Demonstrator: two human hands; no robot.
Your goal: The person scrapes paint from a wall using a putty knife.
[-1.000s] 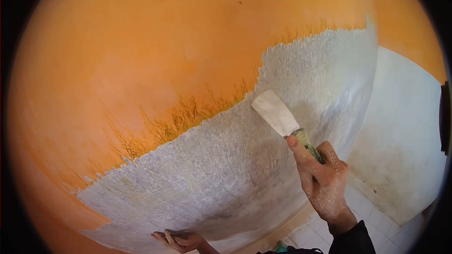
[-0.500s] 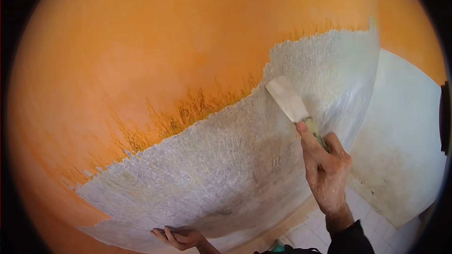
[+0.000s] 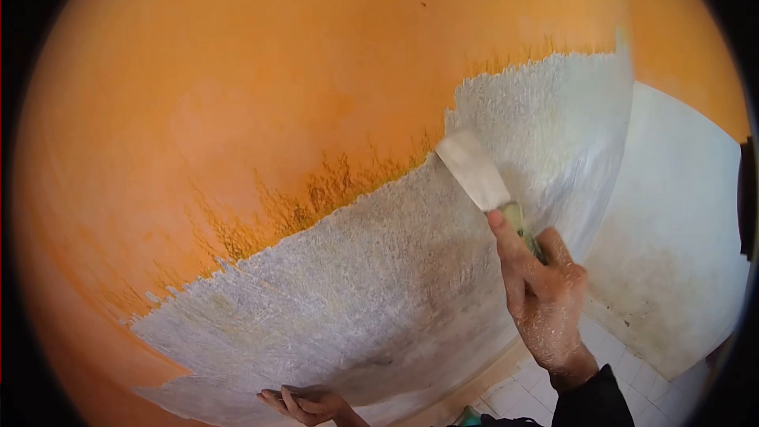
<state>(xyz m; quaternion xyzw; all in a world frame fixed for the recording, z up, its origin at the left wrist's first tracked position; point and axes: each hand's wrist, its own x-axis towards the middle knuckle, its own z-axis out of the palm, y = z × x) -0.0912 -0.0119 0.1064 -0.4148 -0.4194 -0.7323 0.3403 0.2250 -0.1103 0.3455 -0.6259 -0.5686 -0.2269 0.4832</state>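
Putty knife [image 3: 474, 172], broad pale blade, green handle [image 3: 515, 220]: held in the right hand [image 3: 553, 300], fingers closed about the handle, one digit extended to the blade's base; blade apparently laid on the rough grey wall area [image 3: 348, 292], beside the ragged edge of the orange paint [image 3: 277, 71]. Judged light and stiff, with slight spring; best gripped by the handle. Left hand [image 3: 307, 406] placed low, fingers loosely curled; whether anything is held cannot be told.
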